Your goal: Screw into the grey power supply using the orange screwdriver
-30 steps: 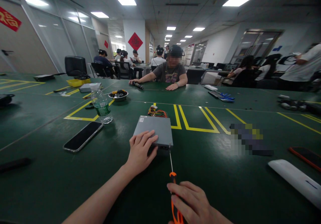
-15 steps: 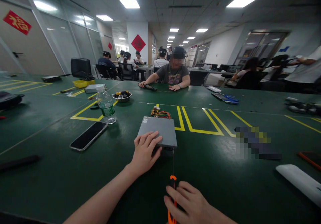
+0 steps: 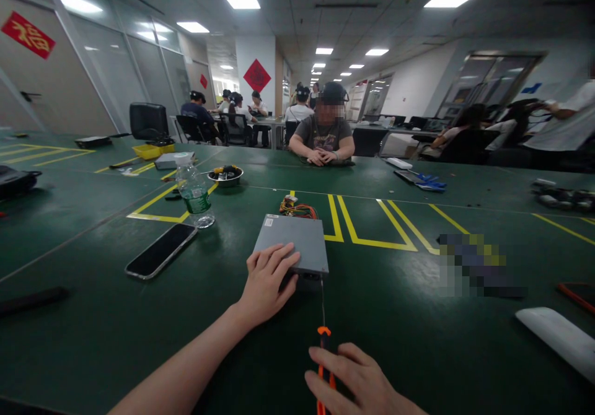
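A grey metal computer power supply (image 3: 297, 235) lies flat on the green table, its bundle of coloured wires (image 3: 297, 207) at the far side. My left hand (image 3: 269, 279) holds it at the near left, fingers over the top and thumb against the near face. My right hand (image 3: 356, 378) is loosely closed on a screwdriver (image 3: 325, 356) with an orange and black handle. The screwdriver's long thin shaft points away from me, its tip at the near right corner of the power supply. Whether the tip sits in a screw is too small to tell.
Left of the power supply are a phone (image 3: 162, 252) and a plastic bottle (image 3: 194, 195). A metal bowl (image 3: 225, 177) with tools stands farther back. At the right lie a white object (image 3: 555, 334) and blue-handled tools (image 3: 430, 183). A person (image 3: 323, 127) sits across the table.
My hands keep their hold, and the right hand and screwdriver have shifted only slightly. The person opposite has brought both hands together on the table, drawing in the arm that reached out with a dark object.
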Available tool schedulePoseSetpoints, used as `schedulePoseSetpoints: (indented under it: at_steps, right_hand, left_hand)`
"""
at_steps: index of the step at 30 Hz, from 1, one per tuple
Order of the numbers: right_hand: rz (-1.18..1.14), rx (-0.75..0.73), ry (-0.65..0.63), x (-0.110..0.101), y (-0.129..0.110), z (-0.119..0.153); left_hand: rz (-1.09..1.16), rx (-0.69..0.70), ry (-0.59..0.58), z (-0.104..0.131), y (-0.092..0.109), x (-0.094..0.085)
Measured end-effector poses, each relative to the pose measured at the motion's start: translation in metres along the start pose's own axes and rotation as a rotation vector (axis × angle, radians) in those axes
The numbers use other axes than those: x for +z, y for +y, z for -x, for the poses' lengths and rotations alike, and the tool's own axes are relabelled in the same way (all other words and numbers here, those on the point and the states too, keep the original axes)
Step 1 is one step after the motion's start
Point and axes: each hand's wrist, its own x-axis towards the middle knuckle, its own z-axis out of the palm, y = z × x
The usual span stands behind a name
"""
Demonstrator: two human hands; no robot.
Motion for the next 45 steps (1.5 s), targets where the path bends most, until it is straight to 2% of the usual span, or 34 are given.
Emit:
schedulePoseSetpoints:
  at_steps: [2,5,11,15,23,30,34,39,45]
  right_hand:
    - [-0.015,-0.003,0.008,0.003,0.000,0.002]
    - [-0.059,0.041,-0.081,-0.002,-0.001,-0.001]
    - [-0.072,0.088,-0.154,-0.012,-0.003,-0.010]
    - [-0.025,0.027,-0.133,-0.010,-0.003,-0.014]
    - [-0.061,0.025,-0.054,-0.003,-0.001,-0.006]
    - [-0.012,0.054,-0.137,-0.010,-0.005,-0.016]
    - [-0.035,0.006,-0.139,-0.010,-0.003,-0.016]
    - [-0.054,0.048,-0.108,-0.005,-0.002,-0.010]
    - [-0.019,0.032,-0.184,-0.009,-0.006,-0.015]
  left_hand:
    - [-0.001,0.000,0.003,0.000,0.000,0.000]
    - [-0.003,-0.002,0.001,-0.001,0.000,0.000]
    - [-0.015,0.001,0.014,-0.001,0.001,0.001]
    - [-0.001,-0.005,0.013,-0.001,0.002,0.001]
    - [0.008,-0.003,0.019,-0.001,0.001,0.000]
    - [0.010,-0.004,0.010,0.000,0.001,0.001]
    - [0.008,-0.004,0.008,0.000,0.000,0.001]
    - [0.005,0.000,0.013,0.000,0.000,0.001]
    - [0.010,0.002,0.026,-0.001,0.001,0.001]
